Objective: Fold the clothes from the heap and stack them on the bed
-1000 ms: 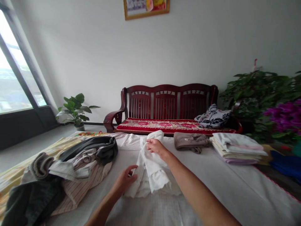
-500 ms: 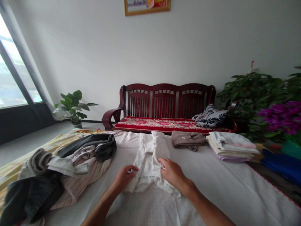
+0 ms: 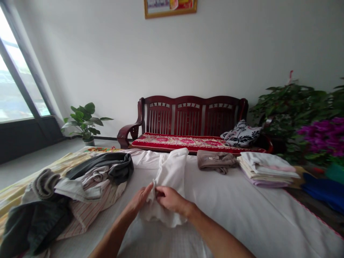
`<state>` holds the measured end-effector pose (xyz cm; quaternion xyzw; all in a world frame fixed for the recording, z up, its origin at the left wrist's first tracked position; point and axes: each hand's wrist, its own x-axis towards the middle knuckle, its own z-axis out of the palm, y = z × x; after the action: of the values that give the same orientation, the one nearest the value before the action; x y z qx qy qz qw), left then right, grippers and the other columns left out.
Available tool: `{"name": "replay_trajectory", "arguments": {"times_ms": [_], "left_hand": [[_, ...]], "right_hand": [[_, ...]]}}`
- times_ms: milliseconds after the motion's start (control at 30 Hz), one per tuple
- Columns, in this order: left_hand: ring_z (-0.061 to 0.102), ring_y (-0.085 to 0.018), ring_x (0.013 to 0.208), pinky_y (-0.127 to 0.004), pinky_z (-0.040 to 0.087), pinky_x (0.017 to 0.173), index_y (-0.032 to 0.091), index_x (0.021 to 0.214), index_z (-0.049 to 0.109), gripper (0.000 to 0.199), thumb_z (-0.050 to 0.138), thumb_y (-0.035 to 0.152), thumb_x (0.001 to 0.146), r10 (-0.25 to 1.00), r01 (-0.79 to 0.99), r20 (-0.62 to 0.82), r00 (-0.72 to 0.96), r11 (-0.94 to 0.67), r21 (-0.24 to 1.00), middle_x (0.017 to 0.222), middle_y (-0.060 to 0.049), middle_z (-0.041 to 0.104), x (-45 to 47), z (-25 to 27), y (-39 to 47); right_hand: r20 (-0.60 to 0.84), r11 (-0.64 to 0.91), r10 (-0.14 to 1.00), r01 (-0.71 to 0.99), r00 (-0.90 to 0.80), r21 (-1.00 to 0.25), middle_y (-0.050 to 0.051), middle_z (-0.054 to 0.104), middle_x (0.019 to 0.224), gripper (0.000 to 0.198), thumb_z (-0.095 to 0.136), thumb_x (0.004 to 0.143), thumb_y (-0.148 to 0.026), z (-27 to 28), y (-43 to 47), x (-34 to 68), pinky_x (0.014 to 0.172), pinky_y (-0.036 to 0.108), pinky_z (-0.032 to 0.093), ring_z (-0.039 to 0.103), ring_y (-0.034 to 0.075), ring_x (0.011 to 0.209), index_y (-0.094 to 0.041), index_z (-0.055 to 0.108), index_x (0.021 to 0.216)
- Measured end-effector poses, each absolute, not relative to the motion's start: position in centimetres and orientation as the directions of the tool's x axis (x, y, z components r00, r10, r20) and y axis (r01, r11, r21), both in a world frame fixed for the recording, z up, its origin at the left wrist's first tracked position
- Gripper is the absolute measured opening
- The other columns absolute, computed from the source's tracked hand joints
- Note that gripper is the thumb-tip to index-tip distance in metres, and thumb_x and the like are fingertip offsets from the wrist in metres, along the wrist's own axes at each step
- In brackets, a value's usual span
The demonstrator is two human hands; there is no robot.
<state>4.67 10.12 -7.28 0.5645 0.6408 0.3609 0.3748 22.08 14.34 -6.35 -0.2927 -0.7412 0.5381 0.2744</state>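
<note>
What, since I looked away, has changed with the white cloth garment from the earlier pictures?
The bare right hand came nearer from the far part of the white cloth garment, then swung left; the garment now looks narrower, its right side brought over. Fingers of the bare left hand have straightened beside it. Grips are unclear. Unmoved: folded brown cloth garment, pale folded-cloth stack, loose grey-and-striped clothes heap.

The garment [image 3: 174, 168] was matt cloth, soft and creased. The sheet [image 3: 220, 211] was matt cloth too, lightly wrinkled. The bench [image 3: 188, 116] looked like smooth, glossy wood, the cushion [image 3: 243, 135] matt cloth, the knit [image 3: 44, 184] rough and ribbed, the wall [image 3: 209, 53] smooth and matt.
</note>
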Motion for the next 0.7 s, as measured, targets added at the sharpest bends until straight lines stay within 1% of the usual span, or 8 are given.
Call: {"name": "replay_trajectory", "arguments": {"times_ms": [67, 133, 200, 267, 333, 400, 500, 700], "left_hand": [[0.062, -0.025, 0.074, -0.032, 0.045, 0.067, 0.015, 0.072, 0.07, 0.054, 0.045, 0.062, 0.08, 0.993, 0.545, -0.053, -0.106, 0.103, 0.832, 0.066, -0.004, 0.063, 4.8, -7.7, 10.4], [0.064, -0.026, 0.082, -0.031, 0.045, 0.072, 0.015, 0.08, 0.071, 0.045, 0.047, 0.053, 0.079, 0.991, 0.594, -0.014, -0.135, 0.092, 0.799, 0.077, -0.006, 0.067, 5.0, -8.1, 10.5], [0.065, -0.027, 0.09, -0.032, 0.045, 0.079, 0.015, 0.086, 0.071, 0.043, 0.044, 0.048, 0.081, 0.99, 0.637, 0.04, -0.139, 0.058, 0.768, 0.09, -0.009, 0.07, 5.2, -8.3, 10.3], [0.066, -0.027, 0.095, -0.033, 0.046, 0.084, 0.016, 0.088, 0.072, 0.043, 0.042, 0.047, 0.084, 0.989, 0.661, 0.079, -0.125, 0.024, 0.75, 0.098, -0.011, 0.07, 5.6, -8.3, 9.9], [0.066, -0.028, 0.098, -0.034, 0.046, 0.087, 0.017, 0.089, 0.072, 0.042, 0.042, 0.047, 0.085, 0.987, 0.668, 0.113, -0.118, -0.005, 0.744, 0.103, -0.012, 0.069, 5.9, -8.1, 9.6], [0.065, -0.027, 0.101, -0.034, 0.046, 0.09, 0.018, 0.091, 0.072, 0.041, 0.043, 0.045, 0.086, 0.985, 0.661, 0.142, -0.098, -0.042, 0.749, 0.106, -0.012, 0.068, 6.2, -7.9, 9.4], [0.065, -0.027, 0.102, -0.035, 0.046, 0.092, 0.018, 0.091, 0.073, 0.038, 0.045, 0.044, 0.086, 0.984, 0.643, 0.157, -0.08, -0.07, 0.763, 0.106, -0.012, 0.067, 6.5, -7.8, 9.3], [0.063, -0.028, 0.104, -0.037, 0.046, 0.093, 0.019, 0.09, 0.075, 0.038, 0.047, 0.044, 0.086, 0.982, 0.614, 0.175, -0.072, -0.095, 0.784, 0.109, -0.013, 0.066, 6.7, -7.5, 9.1]], "right_hand": [[0.014, 0.242, 0.726, 0.236, -0.688, -0.941, -0.001, 0.071, 0.077, 0.029, 0.06, 0.074, -0.017, -7.0, 15.1, 22.4, 0.061, 0.023, 0.044, 0.059, 0.013, 0.065, -0.019, 0.076, 0.098], [0.009, 0.237, 0.826, 0.333, -0.563, -0.913, 0.001, 0.073, 0.081, 0.031, 0.055, 0.078, -0.016, -6.2, 16.7, 23.3, 0.063, 0.024, 0.046, 0.062, 0.014, 0.065, -0.019, 0.076, 0.102], [0.121, 0.287, 0.929, 0.474, -0.35, -0.832, 0.004, 0.076, 0.091, 0.035, 0.049, 0.085, -0.017, -4.3, 19.1, 24.3, 0.07, 0.026, 0.05, 0.067, 0.017, 0.075, -0.02, 0.074, 0.11], [0.297, 0.373, 0.926, 0.674, -0.232, -0.638, 0.006, 0.074, 0.11, 0.04, 0.042, 0.091, -0.016, -2.2, 21.8, 24.9, 0.086, 0.028, 0.05, 0.068, 0.019, 0.099, -0.022, 0.069, 0.119], [0.352, 0.444, 0.882, 0.804, -0.313, -0.396, 0.007, 0.066, 0.131, 0.05, 0.035, 0.091, -0.008, -0.5, 24.2, 24.9, 0.094, 0.028, 0.047, 0.063, 0.019, 0.116, -0.024, 0.061, 0.132], [0.291, 0.526, 0.84, 0.819, -0.458, -0.229, 0.005, 0.057, 0.142, 0.059, 0.038, 0.088, -0.003, 0.4, 26.1, 24.4, 0.094, 0.029, 0.047, 0.061, 0.019, 0.119, -0.028, 0.055, 0.138], [0.152, 0.622, 0.782, 0.774, -0.605, -0.121, 0.002, 0.06, 0.139, 0.058, 0.051, 0.083, -0.003, 0.3, 27.8, 23.2, 0.093, 0.03, 0.048, 0.065, 0.02, 0.112, -0.035, 0.061, 0.131], [0.008, 0.623, 0.782, 0.782, -0.623, -0.012, 0.013, 0.071, 0.112, 0.03, 0.059, 0.078, -0.001, -1.1, 28.7, 22.8, 0.088, 0.038, 0.049, 0.068, 0.027, 0.101, -0.02, 0.075, 0.096]]}}
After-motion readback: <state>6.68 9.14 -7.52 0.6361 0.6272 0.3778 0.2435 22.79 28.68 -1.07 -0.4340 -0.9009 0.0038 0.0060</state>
